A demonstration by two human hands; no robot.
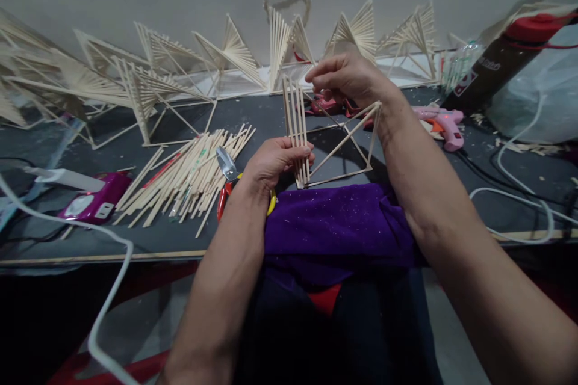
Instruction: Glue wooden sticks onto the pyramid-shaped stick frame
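My left hand (282, 159) is closed around the lower part of several upright thin wooden sticks (295, 111). They belong to a stick frame (345, 141) resting on the dark table, with slanting struts that meet at a raised corner by my right wrist. My right hand (347, 78) hovers above the frame, just right of the stick tops. Its thumb and index finger come together in a pinch, the other fingers curled; whatever is between the tips is too small to make out. Scissors (227, 165) with red and yellow handles lie partly under my left wrist.
Loose sticks (180, 174) are heaped at left, beside a purple power adapter (94, 198). Finished twisted stick frames (232, 51) line the back. A pink glue gun (445, 123), bottle (501, 60) and white cable (537, 192) are at right. Purple cloth (334, 222) covers the front edge.
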